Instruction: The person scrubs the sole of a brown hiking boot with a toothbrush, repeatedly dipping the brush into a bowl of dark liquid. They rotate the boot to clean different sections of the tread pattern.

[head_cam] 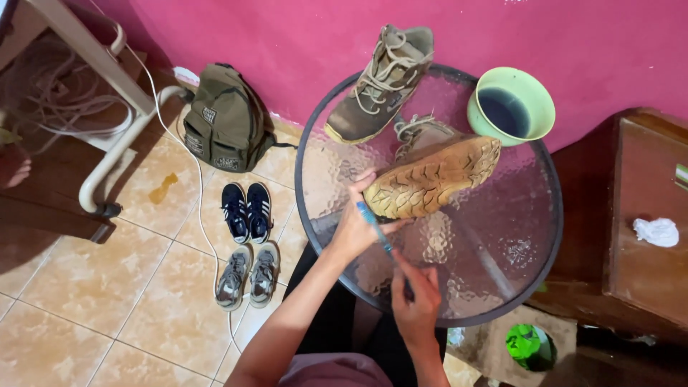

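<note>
A tan boot (430,172) lies on its side on the round glass table (502,244), its muddy sole facing me. My left hand (355,226) rests at the toe end of that sole, fingers touching it. My right hand (416,301) is closed on the handle of a thin blue brush (374,226), whose head points up toward the toe of the sole. A second tan boot (383,82) stands upright at the table's far edge. A green basin (510,106) with dark water sits at the far right of the table.
On the tiled floor to the left are a green backpack (223,118), dark sneakers (246,211) and grey sneakers (247,276). A wooden cabinet (645,272) with crumpled white paper (657,231) stands right. A white cable (197,186) crosses the floor.
</note>
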